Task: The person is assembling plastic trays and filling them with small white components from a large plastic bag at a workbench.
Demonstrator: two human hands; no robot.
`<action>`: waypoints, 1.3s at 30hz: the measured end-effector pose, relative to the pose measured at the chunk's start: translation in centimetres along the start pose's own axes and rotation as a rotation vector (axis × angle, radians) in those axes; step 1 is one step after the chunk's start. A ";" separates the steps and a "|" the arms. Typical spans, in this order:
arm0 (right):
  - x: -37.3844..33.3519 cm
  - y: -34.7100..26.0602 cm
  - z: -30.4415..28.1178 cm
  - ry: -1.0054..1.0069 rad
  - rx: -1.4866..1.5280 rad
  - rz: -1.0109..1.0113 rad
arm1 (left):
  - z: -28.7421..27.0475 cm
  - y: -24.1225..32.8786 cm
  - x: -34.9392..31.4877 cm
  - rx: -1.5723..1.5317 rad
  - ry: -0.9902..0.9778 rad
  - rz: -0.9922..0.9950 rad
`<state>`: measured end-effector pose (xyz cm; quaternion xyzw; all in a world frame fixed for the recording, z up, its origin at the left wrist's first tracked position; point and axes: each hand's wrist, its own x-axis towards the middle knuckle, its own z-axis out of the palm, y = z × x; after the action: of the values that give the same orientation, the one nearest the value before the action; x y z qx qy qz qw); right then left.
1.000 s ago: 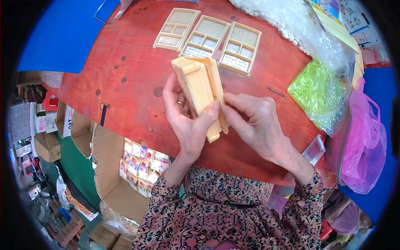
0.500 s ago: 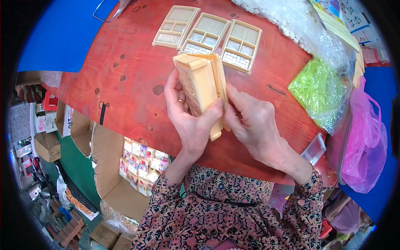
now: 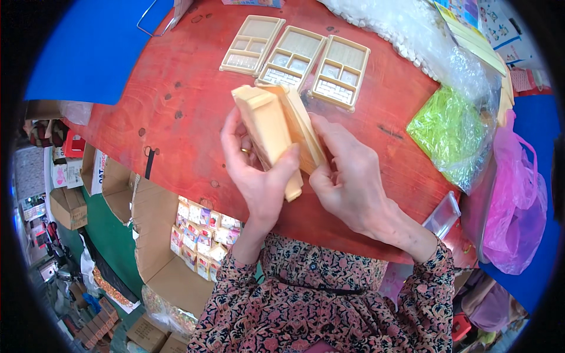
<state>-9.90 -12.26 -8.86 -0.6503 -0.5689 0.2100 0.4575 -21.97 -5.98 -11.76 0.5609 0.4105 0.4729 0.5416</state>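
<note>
My left hand point(image 3: 259, 176) is wrapped round a stack of nested cream plastic trays point(image 3: 268, 126), held tilted on edge above the red table. The thumb presses on the stack's near side. My right hand point(image 3: 350, 167) pinches the edge of a cream tray point(image 3: 303, 129) at the stack's right side. A gap shows between that tray and the rest, widest lower down; whether it is one tray or more I cannot tell. Beyond the hands, three compartmented cream trays point(image 3: 242, 50), point(image 3: 292, 53), point(image 3: 341, 70) lie side by side on the table.
A red wooden table point(image 3: 170, 129) spans the middle. On its right are a clear bag of bright green shred point(image 3: 444, 132), white packing pieces in clear plastic point(image 3: 388, 29), a pink plastic bag point(image 3: 512, 194) and a clear plastic box point(image 3: 442, 215). An open carton point(image 3: 156, 235) of small packs stands lower left.
My right hand has pulled the tray away from the stack, widening the gap between them. Both hands have shifted slightly left, and the stack has turned a little.
</note>
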 end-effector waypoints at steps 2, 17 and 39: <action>0.2 -0.2 -0.3 0.021 -0.001 0.006 | -0.7 0.0 0.1 -0.100 0.039 -0.075; -0.1 -0.3 0.7 -0.009 -0.027 0.079 | -4.0 4.1 -4.2 -0.413 -0.187 -0.516; 0.2 -1.0 -0.3 -0.176 0.565 0.423 | -8.4 -2.1 1.3 0.239 0.348 -0.034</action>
<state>-10.17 -12.30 -7.82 -0.5811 -0.3785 0.5042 0.5147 -29.74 -2.70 -13.97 0.5240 0.5602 0.5013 0.4003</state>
